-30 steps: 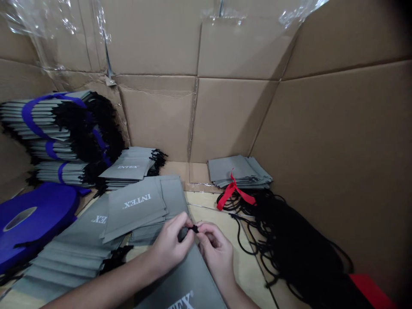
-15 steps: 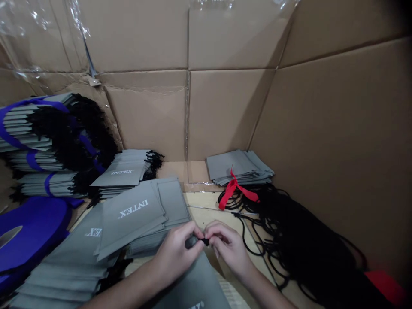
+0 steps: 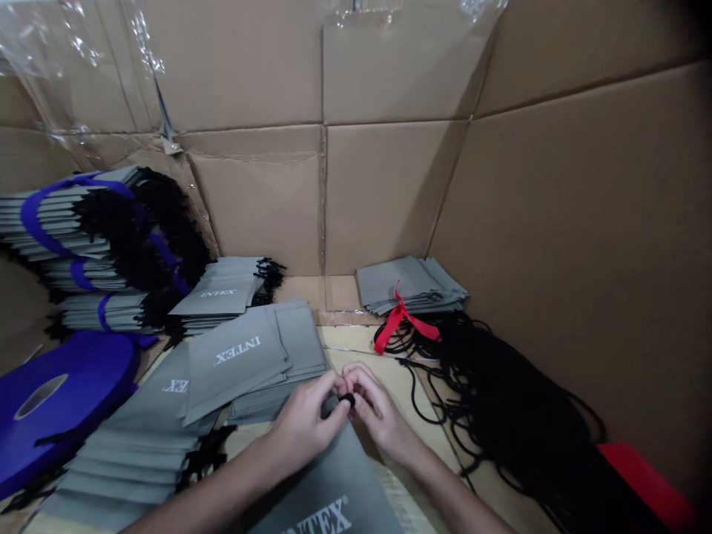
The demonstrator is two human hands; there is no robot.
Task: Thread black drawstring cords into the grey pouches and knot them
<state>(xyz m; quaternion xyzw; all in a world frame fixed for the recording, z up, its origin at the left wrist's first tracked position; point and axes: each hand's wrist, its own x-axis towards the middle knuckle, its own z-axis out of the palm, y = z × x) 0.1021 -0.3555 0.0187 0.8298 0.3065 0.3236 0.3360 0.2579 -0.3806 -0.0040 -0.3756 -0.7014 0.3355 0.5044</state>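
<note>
Low in the middle of the head view, a grey pouch (image 3: 334, 482) with white INTEX lettering hangs below my hands. A short black cord (image 3: 348, 399) at its top corner is pinched in my fingers. My left hand (image 3: 305, 411) is closed, thumb and forefinger on the cord at the pouch's corner. My right hand (image 3: 381, 411) meets it from the right, its fingertips closed around the same cord. The fingertips partly hide the cord, so I cannot tell whether it is knotted.
Loose grey pouches (image 3: 239, 360) lie just left of my hands. Strapped pouch bundles (image 3: 38, 222) and a blue ribbon roll (image 3: 94, 386) stand at the left. A mass of black cords (image 3: 500, 400) with a red tie (image 3: 397, 326) lies right. Cardboard walls (image 3: 256, 200) enclose the back and right.
Both hands have shifted slightly up and left, and the right fingers have curled closer over the cord. More of the pouch's lettering shows. The view has moved a little.
</note>
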